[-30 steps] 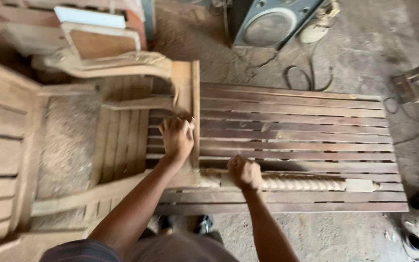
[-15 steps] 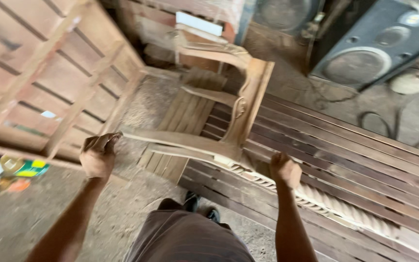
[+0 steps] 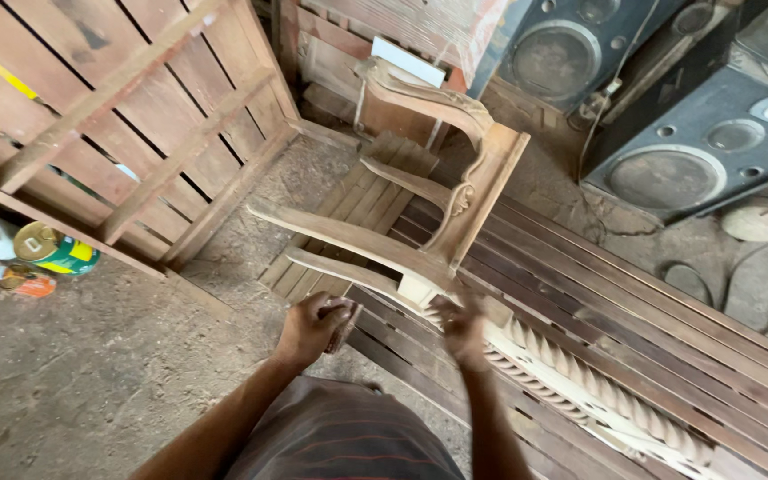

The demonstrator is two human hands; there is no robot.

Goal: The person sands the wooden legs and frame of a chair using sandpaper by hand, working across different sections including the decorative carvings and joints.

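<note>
Head view, looking down. Unfinished wooden chair frame (image 3: 437,240) lies on its side across a bed of dark wooden slats (image 3: 633,302) laid on the dirt floor (image 3: 73,382).

Left hand (image 3: 311,327): fingers curled closed around a small pale block (image 3: 345,322), possibly a sanding block; the view is too blurred to be sure. The block sits just beside the frame's lower rail.

Right hand (image 3: 460,327): motion-blurred, fingers partly bent, lying on the frame where the rail meets the twisted, rope-carved leg (image 3: 580,378). Cannot tell whether it grips the wood or only presses on it.

Surroundings: slatted wooden panel (image 3: 126,116) leaning at upper left; paint can (image 3: 51,251) at the left edge; two dark loudspeaker cabinets (image 3: 695,133) at upper right.
</note>
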